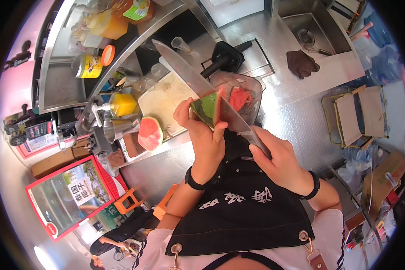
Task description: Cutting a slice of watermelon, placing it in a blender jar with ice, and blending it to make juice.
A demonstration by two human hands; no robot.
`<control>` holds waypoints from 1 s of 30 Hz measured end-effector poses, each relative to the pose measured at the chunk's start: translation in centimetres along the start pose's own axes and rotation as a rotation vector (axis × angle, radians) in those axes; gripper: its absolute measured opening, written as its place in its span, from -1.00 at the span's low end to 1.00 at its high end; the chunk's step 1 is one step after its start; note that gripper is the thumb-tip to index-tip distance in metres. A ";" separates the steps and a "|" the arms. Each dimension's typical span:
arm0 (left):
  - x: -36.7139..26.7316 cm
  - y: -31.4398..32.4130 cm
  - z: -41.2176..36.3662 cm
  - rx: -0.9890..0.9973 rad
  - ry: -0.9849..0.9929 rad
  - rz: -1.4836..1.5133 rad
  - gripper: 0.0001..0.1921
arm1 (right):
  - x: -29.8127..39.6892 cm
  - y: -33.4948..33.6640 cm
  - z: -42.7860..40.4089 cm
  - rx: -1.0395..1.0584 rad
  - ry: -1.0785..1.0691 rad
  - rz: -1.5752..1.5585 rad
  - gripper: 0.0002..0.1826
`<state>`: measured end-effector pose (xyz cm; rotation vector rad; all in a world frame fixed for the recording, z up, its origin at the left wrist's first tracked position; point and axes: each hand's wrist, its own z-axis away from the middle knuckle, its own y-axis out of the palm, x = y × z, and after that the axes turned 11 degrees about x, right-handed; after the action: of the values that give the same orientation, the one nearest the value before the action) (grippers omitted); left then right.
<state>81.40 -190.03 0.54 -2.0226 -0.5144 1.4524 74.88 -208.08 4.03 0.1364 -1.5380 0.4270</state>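
My left hand [204, 143] holds a wedge of watermelon [206, 107] by its green rind. In my right hand [283, 160] is the handle of a long kitchen knife [189, 69]. Its broad blade lies against the red flesh side of the wedge and points up to the left. Just beyond the blade stands a clear blender jar [256, 91] with red watermelon pieces [239, 98] inside. The blade hides part of the jar. A cut piece of watermelon [150, 133] rests by the near left corner of the white cutting board [165, 98].
A black blender lid with tamper [226, 57] lies behind the jar. At the back right, a dark cloth [302, 64] sits beside a steel sink [310, 27]. A steel cup [116, 130] and a yellow pump bottle [123, 104] stand left. A folding chair [356, 114] is right; another person [121, 236] is lower left.
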 end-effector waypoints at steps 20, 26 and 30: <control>-0.1 1.3 0.8 0.153 -0.110 -0.016 -0.16 | -2.9 1.1 -0.5 -0.074 -0.077 0.157 -0.60; 0.2 1.0 0.9 0.134 -0.082 0.095 -0.02 | -3.0 0.6 -0.6 -0.025 -0.050 0.117 -0.62; 0.6 0.7 0.8 0.176 -0.084 -0.006 -0.02 | -3.0 0.4 -0.7 -0.007 -0.020 0.091 -0.63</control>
<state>80.81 -190.01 -0.52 -1.8277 -0.4107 1.5289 75.52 -208.05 0.95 0.0657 -1.5694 0.4935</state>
